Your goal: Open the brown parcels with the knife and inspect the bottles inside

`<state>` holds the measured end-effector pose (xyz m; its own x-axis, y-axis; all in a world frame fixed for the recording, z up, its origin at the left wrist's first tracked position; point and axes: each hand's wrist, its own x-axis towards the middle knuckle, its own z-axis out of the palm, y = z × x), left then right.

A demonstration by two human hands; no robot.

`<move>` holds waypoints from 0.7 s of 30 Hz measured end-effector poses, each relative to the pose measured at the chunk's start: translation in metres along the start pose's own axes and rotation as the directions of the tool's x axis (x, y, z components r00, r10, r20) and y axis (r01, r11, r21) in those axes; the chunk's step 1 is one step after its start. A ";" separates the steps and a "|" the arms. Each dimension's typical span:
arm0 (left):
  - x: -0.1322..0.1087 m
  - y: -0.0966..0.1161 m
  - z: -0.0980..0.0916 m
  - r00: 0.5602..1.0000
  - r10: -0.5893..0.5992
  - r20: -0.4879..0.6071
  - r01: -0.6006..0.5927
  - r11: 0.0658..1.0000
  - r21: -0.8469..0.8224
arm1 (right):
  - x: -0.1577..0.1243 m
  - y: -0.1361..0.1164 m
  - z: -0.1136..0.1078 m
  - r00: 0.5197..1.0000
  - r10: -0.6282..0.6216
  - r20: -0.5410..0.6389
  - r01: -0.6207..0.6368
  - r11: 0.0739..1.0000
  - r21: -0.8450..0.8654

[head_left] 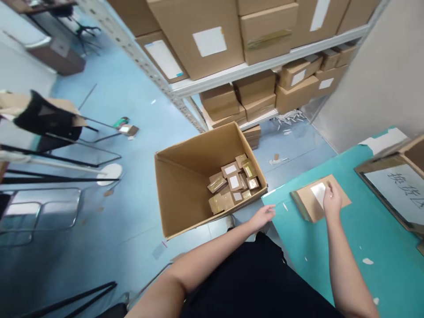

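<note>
The right hand [332, 199] sits on a flat cardboard packet [309, 207] lying on the teal desk [298, 251], its fingers together against a smooth white label [319, 194]; whether they grip it, I cannot tell. The left hand [262, 217] is empty and open, well apart from the packet, at the desk's near edge, just beside the corner of an open corrugated box [180, 194] holding small gold-taped cartons [232, 183].
</note>
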<state>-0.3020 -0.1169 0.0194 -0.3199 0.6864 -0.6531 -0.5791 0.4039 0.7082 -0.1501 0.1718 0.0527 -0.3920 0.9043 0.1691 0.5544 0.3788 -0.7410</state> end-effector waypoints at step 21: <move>-0.108 -0.025 -0.337 0.796 -0.060 -0.602 -0.083 0.975 -0.207 | -0.177 -0.225 0.272 0.590 0.047 0.806 -0.163 0.985 0.062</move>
<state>-0.5058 -0.4045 -0.0183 -0.6711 0.1582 -0.7243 -0.6935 0.2116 0.6887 -0.4054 -0.1268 0.0127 -0.7971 0.3929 -0.4586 0.5642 0.2139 -0.7975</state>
